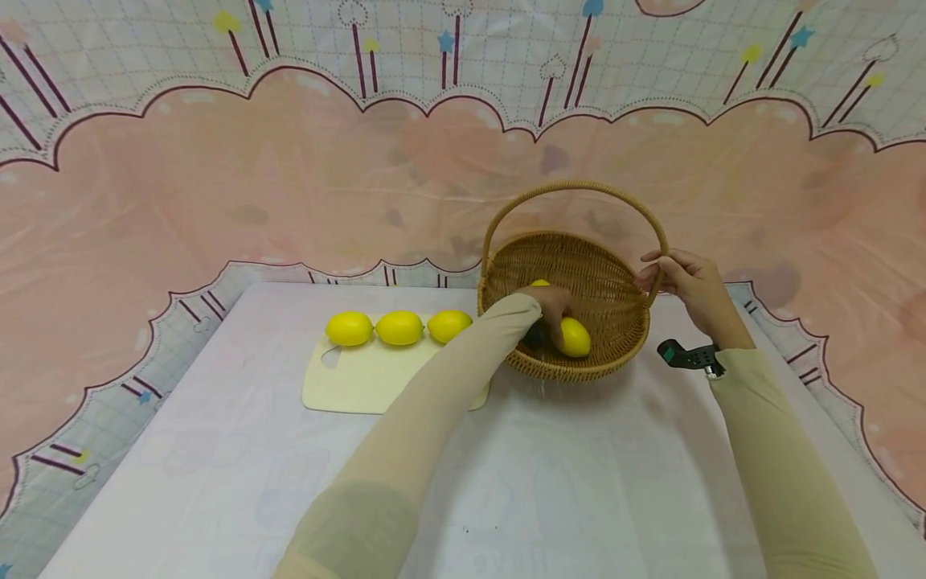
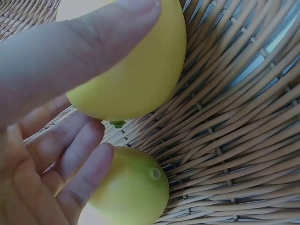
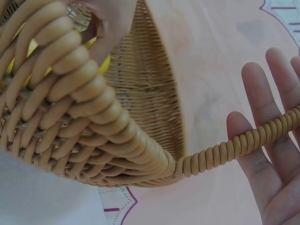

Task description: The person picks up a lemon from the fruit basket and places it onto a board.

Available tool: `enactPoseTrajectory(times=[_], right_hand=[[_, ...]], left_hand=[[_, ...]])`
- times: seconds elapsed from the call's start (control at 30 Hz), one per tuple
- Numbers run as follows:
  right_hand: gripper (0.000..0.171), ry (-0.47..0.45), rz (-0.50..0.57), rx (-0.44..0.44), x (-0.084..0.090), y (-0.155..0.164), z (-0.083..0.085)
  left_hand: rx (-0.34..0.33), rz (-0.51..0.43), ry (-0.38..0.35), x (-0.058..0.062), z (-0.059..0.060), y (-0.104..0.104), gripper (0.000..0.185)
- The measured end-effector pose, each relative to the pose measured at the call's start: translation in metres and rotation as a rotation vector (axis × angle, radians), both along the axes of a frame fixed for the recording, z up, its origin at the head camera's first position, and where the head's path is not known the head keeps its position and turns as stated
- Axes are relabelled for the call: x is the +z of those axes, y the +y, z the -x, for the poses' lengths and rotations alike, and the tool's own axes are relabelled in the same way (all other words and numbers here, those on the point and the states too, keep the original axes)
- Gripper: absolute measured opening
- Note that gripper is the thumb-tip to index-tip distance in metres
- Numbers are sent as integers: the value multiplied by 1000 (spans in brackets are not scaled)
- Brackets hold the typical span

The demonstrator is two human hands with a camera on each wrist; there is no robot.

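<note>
A wicker basket (image 1: 571, 371) with a hoop handle (image 1: 571, 186) stands tilted toward me on the table. My left hand (image 1: 553, 310) reaches inside it and grips a yellow lemon (image 1: 576, 338). In the left wrist view its thumb (image 2: 70, 51) lies across that lemon (image 2: 136, 70), and its fingers (image 2: 79, 159) touch a second lemon (image 2: 133, 190) on the basket's weave. The second lemon (image 1: 539, 283) peeks out behind the hand. My right hand (image 1: 683, 285) rests with straight fingers (image 3: 262, 154) against the handle (image 3: 220, 154) at the basket's right side.
A cream cutting board (image 1: 362, 386) lies left of the basket with three lemons (image 1: 399, 327) in a row along its far edge. The white table (image 1: 579, 482) is bordered by a pink patterned cloth backdrop (image 1: 289, 185). A black strap device (image 1: 687, 355) sits on my right wrist.
</note>
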State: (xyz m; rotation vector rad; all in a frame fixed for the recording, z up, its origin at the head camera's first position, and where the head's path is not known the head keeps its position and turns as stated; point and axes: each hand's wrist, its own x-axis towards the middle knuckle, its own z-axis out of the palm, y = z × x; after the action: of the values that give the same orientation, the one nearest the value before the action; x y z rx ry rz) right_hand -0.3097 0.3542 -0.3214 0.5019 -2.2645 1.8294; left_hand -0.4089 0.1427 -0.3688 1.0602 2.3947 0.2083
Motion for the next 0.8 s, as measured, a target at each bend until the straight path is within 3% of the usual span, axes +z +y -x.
enactPoseTrajectory(times=[0.37, 0.8], right_hand=[[22, -9, 30, 19, 0, 0, 1], [22, -11, 29, 18, 0, 0, 2]], left_hand=[[-28, 1, -32, 17, -19, -11, 59], [-67, 4, -21, 13, -16, -10, 43]])
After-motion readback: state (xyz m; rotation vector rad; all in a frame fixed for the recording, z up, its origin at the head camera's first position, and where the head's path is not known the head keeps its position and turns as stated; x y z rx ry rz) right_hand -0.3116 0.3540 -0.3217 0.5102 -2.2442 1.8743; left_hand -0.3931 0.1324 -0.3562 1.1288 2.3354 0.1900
